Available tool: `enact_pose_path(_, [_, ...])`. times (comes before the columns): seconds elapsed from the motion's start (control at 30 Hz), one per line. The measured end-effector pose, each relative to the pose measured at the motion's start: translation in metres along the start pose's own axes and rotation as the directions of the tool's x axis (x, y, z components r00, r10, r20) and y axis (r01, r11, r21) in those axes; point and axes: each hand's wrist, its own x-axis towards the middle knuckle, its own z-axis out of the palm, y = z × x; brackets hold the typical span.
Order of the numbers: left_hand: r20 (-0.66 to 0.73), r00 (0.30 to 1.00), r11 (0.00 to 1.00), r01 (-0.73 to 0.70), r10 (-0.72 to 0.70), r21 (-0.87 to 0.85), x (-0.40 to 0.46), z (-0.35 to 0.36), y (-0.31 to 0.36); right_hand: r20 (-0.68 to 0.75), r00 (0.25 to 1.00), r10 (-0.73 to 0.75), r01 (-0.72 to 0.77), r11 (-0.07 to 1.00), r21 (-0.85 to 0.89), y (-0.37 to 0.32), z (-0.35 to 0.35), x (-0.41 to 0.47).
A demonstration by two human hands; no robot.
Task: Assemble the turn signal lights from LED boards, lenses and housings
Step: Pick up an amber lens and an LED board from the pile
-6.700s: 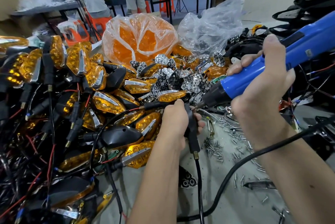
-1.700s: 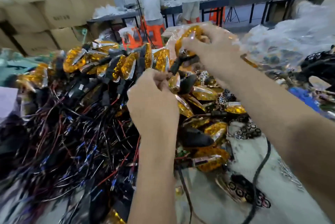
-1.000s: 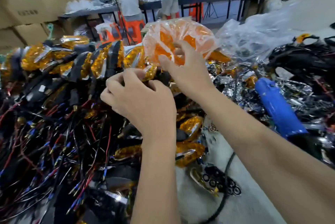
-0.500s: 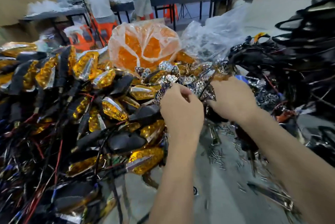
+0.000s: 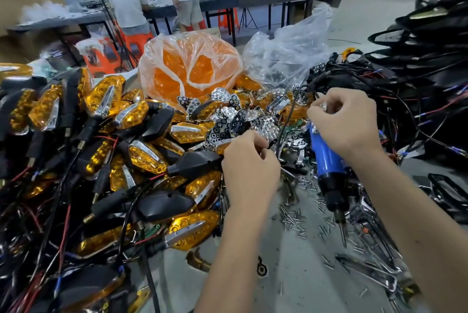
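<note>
A small chrome reflector (image 5: 322,106) is pinched by the right hand (image 5: 349,120) above a blue screwdriver (image 5: 326,168). The left hand's (image 5: 249,168) fingers are curled around an amber lens (image 5: 222,145) beside piled turn signals (image 5: 106,150) on the tabletop (image 5: 298,274).

Head-worn view, facing forward and down, close over cluttered table (image 5: 291,274), edges blurred
</note>
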Motion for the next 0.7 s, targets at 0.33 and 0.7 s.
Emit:
enact_pose_path(0.33, [0.001,0.996,0.994,-0.091,0.091,-0.058,0.009,0.004,0.027,0.136,0.989,0.056,-0.066,0.995,0.073,0.008,-0.007,-0.001])
enact_pose_path(0.7, [0.127,0.98,0.987,-0.141,0.151,-0.082,0.003,0.016,0.052,0.18,0.978,-0.107,0.139,0.974,-0.178,0.019,-0.006,0.004])
